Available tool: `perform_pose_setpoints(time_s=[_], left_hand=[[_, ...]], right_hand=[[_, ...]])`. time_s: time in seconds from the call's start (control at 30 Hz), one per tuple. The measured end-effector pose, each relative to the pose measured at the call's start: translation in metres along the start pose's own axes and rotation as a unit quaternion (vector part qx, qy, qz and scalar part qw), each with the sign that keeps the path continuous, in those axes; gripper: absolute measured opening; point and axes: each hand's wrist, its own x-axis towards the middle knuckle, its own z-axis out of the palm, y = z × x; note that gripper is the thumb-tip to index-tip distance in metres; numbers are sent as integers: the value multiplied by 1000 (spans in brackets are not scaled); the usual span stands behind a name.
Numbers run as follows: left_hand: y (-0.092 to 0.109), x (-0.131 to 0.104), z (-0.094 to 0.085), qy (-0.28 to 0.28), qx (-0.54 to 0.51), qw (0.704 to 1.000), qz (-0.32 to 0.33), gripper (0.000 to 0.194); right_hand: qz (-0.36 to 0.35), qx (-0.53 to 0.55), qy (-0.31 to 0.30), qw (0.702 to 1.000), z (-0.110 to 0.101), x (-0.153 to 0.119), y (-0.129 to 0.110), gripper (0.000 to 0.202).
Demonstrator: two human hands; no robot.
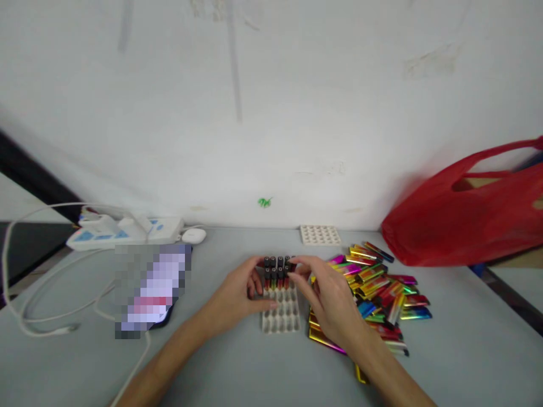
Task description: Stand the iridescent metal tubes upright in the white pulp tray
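A pale tray [280,324] with rows of small holes lies on the grey table. Black-topped tubes [274,273] stand upright in its far rows. My left hand [242,288] is at the tray's left side, its thumb over the tray and its fingers closed round the edge and the end tubes. On the right, my right hand [324,288] pinches a black-topped tube at the right end of the rows; the fingers partly hide it. Right beside that hand lies a pile of shiny multicoloured tubes [373,285].
A second pale tray [320,235] lies by the wall. A red bag [462,215] stands at the right. On the left are a phone [159,288], a white power strip [165,230] with plugs, a white earphone case [194,236] and loose white cables [63,329].
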Motion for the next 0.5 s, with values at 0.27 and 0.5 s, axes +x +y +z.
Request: perform_pose_setpoints(time_s=[0.27,0.5], left_hand=[[5,0,0,1,-7,1000,-3,82],[8,-1,0,4,-3,1000,-7,82]], right_hand=[[34,-228,29,973,-4,2,13,8],[64,-283,-38,956,-13,-5,27,9]])
